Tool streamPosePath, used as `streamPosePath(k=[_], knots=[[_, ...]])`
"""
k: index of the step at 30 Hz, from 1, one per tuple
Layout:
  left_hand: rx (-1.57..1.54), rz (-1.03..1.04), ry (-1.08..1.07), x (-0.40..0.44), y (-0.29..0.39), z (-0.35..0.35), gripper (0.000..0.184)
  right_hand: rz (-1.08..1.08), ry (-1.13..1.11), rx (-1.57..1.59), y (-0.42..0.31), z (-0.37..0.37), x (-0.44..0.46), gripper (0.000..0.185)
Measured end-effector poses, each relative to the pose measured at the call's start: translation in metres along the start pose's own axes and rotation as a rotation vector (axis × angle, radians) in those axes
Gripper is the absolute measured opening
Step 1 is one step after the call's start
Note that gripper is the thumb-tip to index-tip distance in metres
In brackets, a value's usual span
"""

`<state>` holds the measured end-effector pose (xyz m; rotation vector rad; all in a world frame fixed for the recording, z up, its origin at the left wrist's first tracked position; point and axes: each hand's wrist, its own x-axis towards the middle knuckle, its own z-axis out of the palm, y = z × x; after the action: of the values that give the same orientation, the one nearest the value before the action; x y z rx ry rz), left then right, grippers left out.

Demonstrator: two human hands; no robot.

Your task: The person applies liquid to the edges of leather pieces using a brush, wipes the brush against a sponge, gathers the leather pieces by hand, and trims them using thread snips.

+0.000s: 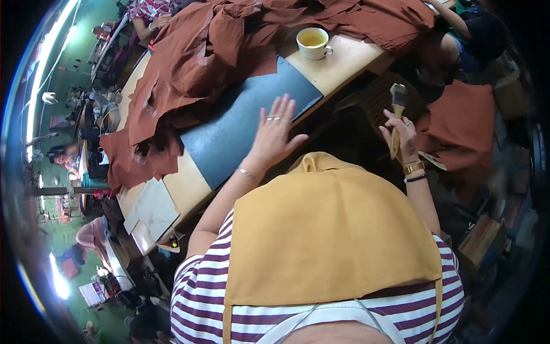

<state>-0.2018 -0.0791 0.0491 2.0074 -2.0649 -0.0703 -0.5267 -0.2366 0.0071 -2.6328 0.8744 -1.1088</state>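
My one view sits on the wearer's head, facing forward and steeply down past the apron (pixel 335 229) to the desk (pixel 199 182). It is near the arms, wide and strongly curved at its rim; no second view shares the scene.

Table (pixel 347 62) under cloth (pixel 215 54), mat (pixel 238 117) (cup (pixel 313 50) too)

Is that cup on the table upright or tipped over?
Upright: the cup stands on the table, its rim facing up, with yellowish contents visible inside.
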Motion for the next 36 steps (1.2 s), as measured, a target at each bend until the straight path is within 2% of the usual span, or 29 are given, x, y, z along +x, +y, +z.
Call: streamPosePath(k=[2,5,8,14,20,23,26,30,32,35,36], knots=[[-0.011,-0.062,-0.078,-0.042,-0.024,-0.021,0.090,0.031,0.007,-0.007,0.004,-0.009,-0.006,0.027],[0.078,-0.055,-0.295,-0.143,-0.084,-0.026,0.082,0.076,-0.002,-0.001,0.025,-0.013,-0.019,0.027],[0.093,-0.068,-0.384,-0.189,-0.096,-0.027,0.081,0.080,-0.011,-0.029,0.024,-0.022,-0.016,0.026],[0.012,0.075,-0.337,-0.094,-0.071,-0.005,0.079,0.065,0.042,-0.023,0.019,-0.015,-0.012,0.026],[-0.023,0.297,-0.264,0.063,-0.019,0.035,0.085,0.117,0.059,-0.023,0.006,-0.017,-0.023,0.027],[-0.058,0.210,-0.089,0.093,-0.004,0.019,0.090,0.156,0.066,-0.071,0.005,-0.027,-0.037,0.027],[-0.039,0.197,-0.130,0.047,-0.028,-0.021,0.092,0.224,0.092,-0.103,0.007,-0.037,-0.053,0.026],[0.047,0.116,-0.372,-0.083,-0.090,-0.019,0.092,0.223,0.139,-0.143,0.007,-0.049,-0.056,0.026],[0.910,0.376,-0.261,-0.143,-0.135,0.027,0.092,0.217,0.140,-0.149,0.008,-0.050,-0.055,0.026],[0.156,0.074,-0.399,-0.103,-0.087,0.007,0.089,0.191,0.108,-0.133,0.011,-0.045,-0.046,0.027],[0.109,0.102,-0.380,-0.079,-0.070,0.001,0.089,0.167,0.104,-0.125,0.011,-0.042,-0.042,0.027]])
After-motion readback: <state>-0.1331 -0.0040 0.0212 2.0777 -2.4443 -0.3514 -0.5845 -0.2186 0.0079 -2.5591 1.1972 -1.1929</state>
